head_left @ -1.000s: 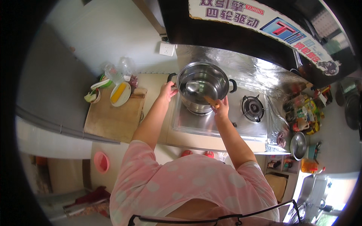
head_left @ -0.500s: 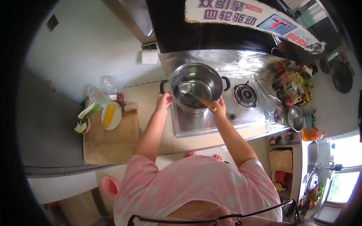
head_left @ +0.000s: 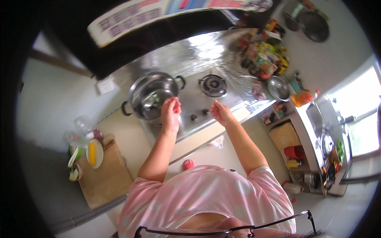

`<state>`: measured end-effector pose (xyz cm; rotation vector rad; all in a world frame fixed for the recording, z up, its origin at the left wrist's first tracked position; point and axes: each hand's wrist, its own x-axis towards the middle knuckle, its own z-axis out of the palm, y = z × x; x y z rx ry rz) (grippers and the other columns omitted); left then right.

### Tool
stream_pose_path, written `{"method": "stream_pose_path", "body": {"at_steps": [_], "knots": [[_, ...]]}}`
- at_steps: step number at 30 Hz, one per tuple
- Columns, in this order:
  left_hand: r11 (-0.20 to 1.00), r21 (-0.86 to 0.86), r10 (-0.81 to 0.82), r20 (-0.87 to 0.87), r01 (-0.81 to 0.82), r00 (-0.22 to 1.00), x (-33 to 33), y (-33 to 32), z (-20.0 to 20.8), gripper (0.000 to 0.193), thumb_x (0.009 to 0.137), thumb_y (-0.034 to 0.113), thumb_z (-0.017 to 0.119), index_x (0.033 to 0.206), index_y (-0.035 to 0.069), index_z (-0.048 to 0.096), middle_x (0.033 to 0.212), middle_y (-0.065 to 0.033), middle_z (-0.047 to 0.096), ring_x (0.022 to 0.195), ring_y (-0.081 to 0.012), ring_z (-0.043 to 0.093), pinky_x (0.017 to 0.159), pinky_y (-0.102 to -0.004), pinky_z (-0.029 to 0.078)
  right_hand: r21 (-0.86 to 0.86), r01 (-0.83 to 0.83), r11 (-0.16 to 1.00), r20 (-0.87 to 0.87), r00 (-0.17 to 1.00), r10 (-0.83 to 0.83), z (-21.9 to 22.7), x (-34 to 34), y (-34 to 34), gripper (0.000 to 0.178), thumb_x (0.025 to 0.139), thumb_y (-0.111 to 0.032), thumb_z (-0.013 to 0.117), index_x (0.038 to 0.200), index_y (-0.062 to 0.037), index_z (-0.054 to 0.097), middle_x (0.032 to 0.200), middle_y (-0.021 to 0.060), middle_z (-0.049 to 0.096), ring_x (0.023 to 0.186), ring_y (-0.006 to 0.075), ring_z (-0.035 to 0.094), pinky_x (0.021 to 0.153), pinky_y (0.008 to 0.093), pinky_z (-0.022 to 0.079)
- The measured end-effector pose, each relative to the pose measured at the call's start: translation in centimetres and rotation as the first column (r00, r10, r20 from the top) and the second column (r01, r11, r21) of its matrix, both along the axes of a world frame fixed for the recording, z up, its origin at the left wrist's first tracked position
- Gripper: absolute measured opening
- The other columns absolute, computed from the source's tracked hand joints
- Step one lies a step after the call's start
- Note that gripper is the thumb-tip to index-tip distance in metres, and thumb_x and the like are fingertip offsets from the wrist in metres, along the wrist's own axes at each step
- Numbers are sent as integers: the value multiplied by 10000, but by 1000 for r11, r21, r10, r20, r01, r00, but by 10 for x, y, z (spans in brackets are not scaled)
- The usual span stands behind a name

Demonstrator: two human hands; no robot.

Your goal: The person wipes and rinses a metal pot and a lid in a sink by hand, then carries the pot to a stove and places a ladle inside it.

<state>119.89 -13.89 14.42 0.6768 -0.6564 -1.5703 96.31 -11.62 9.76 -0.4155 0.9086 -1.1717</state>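
Note:
A deep steel pot point(head_left: 137, 89) with black side handles stands on the left burner of the gas cooktop point(head_left: 186, 127). Inside it lies a metal ladle point(head_left: 150, 100); its handle is hidden behind my left hand. My left hand point(head_left: 170, 113) is over the pot's near right rim, its fingers curled in, with nothing visible in them. Right of it, above the cooktop's front edge and near the control knobs point(head_left: 199, 115), my right hand point(head_left: 222, 114) has its fingers bent together, with nothing seen in them. The right burner point(head_left: 213, 85) bears no pot.
On the left, a wooden cutting board point(head_left: 105, 178) carries a white plate point(head_left: 99, 157) with a yellow corn cob point(head_left: 92, 154). Several bottles and packets point(head_left: 266, 59) crowd the back right, beside a metal bowl point(head_left: 279, 88). Shelves and a sink point(head_left: 315, 118) lie at the right.
The view has turned to the right. My hands have left the pot's sides: the left has come over the near right rim, the right has moved away from the ladle handle toward the right burner.

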Motion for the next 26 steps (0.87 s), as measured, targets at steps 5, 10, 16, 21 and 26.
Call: {"method": "stream_pose_path", "body": {"at_steps": [5,10,16,21,26], "knots": [[876,245,-383,-175,417,907,-152,26,-10,117,838,103,510,919,66,586,699,4,554,562,-80,467,505,-215,391,43,195,980,-48,980,-193,28,-111,92,356,921,-333,453,635,-131,394,541,-25,345,430,82,272,382,221,203],[653,318,-595,-346,688,725,-310,76,-45,119,825,100,521,916,66,590,695,3,553,561,-88,467,500,-226,383,36,410,911,77,908,-412,22,-251,201,345,915,-343,452,638,-150,382,543,-45,326,428,69,259,377,219,193],[435,391,-764,-318,811,562,-469,162,-64,116,846,97,483,917,81,573,690,12,564,559,-92,487,508,-226,398,85,659,748,101,741,-664,10,-370,329,336,911,-329,454,630,-158,386,521,-49,323,412,68,258,379,218,185],[247,412,-859,-326,877,395,-563,209,-69,120,853,92,470,916,90,572,695,14,564,569,-90,490,510,-225,400,125,798,590,136,575,-807,5,-445,402,318,905,-320,468,640,-155,411,521,-42,357,406,72,263,386,220,195],[191,502,-928,-190,844,322,-653,215,-88,124,856,109,473,938,99,566,730,18,570,590,-96,503,520,-232,414,124,898,423,173,400,-900,-16,-498,432,304,897,-323,485,657,-144,429,538,-29,405,411,85,301,395,238,228]]}}
